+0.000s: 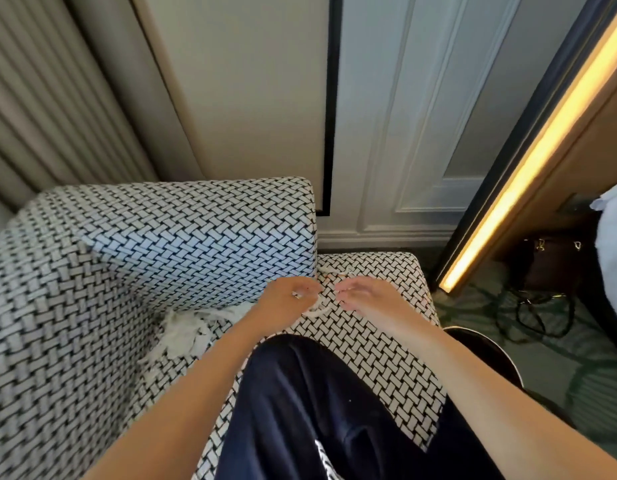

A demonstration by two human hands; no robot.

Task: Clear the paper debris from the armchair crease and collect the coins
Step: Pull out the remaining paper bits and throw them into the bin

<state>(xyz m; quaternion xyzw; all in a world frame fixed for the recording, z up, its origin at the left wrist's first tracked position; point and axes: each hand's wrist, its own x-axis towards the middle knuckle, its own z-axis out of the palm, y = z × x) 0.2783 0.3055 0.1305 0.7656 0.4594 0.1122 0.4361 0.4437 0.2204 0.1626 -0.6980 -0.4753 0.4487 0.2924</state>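
Armchair [127, 254]: seat meets back in a deep crease, which is likely why scraps lodge there. Knee [300, 393] is planted on the seat, probably for reach. Paper [187, 332] lies heaped white in the crease, with more bits at its far end. Left grip [289, 297] is at the crease, fingers curled onto a strip [317, 308], seemingly pinching it. Right grip [366, 299] is just beside, fingers loosely curled and apart, holding nothing seen. Coins: none visible.

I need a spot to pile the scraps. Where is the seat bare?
Bare seat lies between the knee and the right forearm, and behind the right hand toward the far corner. Crowded: the crease beside the left hand, full of paper shreds.
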